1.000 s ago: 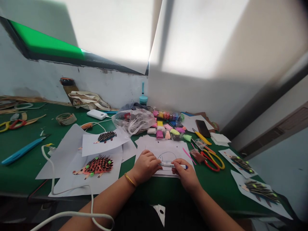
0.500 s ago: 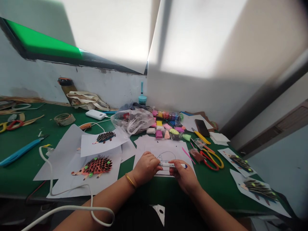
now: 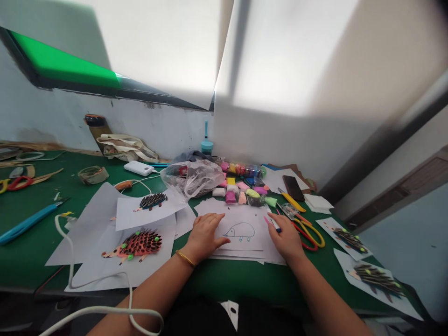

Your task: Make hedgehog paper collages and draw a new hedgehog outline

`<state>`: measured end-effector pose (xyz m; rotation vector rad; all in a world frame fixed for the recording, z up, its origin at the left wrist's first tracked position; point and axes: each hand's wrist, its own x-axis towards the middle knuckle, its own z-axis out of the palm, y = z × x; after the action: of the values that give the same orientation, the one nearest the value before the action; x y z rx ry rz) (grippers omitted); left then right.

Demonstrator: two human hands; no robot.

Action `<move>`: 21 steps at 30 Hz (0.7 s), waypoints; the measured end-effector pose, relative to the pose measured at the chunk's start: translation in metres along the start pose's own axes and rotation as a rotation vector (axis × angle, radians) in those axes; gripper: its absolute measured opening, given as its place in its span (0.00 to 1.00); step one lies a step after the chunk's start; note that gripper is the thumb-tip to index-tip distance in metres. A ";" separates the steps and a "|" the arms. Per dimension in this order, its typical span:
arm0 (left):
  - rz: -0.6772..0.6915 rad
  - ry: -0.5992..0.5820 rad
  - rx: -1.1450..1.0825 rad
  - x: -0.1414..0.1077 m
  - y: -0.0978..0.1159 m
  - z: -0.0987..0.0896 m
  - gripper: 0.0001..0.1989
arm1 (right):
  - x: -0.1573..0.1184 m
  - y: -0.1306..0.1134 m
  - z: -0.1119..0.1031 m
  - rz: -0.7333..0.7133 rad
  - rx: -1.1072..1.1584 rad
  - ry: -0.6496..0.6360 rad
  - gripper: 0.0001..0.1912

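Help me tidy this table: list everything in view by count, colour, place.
Hedgehog outline: one, blue, front centre
Marker pen: one, white and blue, in right hand
Hedgehog pictures: at least four, multicoloured, both sides
Paper sheets: several, white, front
Clay packets: many, multicoloured, centre
Plastic bag: one, clear, centre
Scissors: two, red-yellow, left and right
Craft knives: two, blue left, yellow right
Phone: one, black, right rear
Power bank: one, white, left
Cable: count unclear, white, left
Tape roll: one, tan, left
Bottle: one, brown, rear
Cloth bag: one, cream, rear
Lidded cup: one, blue, rear centre
Wall: one, pale, rear
Tabletop: one, green, beneath
Bracelet: one, gold, left wrist
Left hand: one, left of outline
Right hand: one, right of outline
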<state>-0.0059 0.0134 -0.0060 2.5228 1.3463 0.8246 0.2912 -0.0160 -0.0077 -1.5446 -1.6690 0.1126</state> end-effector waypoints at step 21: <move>0.314 0.076 0.225 -0.001 0.026 -0.002 0.12 | -0.033 -0.086 0.046 0.536 1.145 -0.251 0.15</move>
<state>0.0108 -0.0030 0.0054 2.9603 1.1357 0.8746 0.1916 -0.0436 -0.0044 -1.0070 -0.9441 1.3305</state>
